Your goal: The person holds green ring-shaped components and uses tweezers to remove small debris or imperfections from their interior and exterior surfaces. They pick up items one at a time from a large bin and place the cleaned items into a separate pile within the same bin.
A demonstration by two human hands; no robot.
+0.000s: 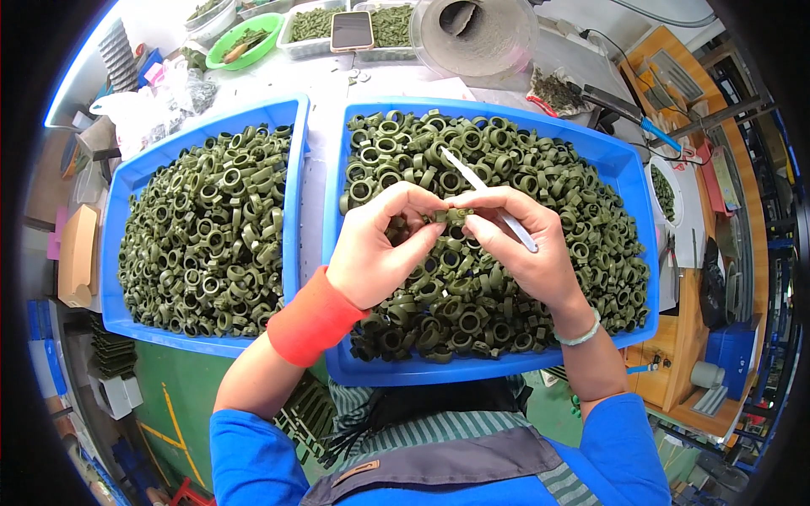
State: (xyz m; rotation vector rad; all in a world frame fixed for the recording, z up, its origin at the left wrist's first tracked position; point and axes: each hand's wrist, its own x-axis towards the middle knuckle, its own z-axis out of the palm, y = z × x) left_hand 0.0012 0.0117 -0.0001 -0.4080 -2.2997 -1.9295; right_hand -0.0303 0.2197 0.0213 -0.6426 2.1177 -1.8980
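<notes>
Between the fingertips of both hands is a small olive-green ring-shaped part (457, 217), partly hidden by the fingers. My left hand (395, 243), with a red wristband above it, pinches its left side. Thumb and index finger of my right hand (525, 237) grip the right side. A slim white-handled tool (465, 167), perhaps a trimming knife, also lies across the right hand, its silvery end (520, 234) pointing down to the right. Beneath both hands stands a blue plastic tub (493, 374) heaped with similar olive-green ring parts (468, 322).
A second blue tub (190, 341) of green parts stands to the left. Along the back are a green bowl (276, 31), a phone (352, 31) on clear containers of green pieces, and a large round hopper (500, 54). A wooden shelf (683, 335) stands at right.
</notes>
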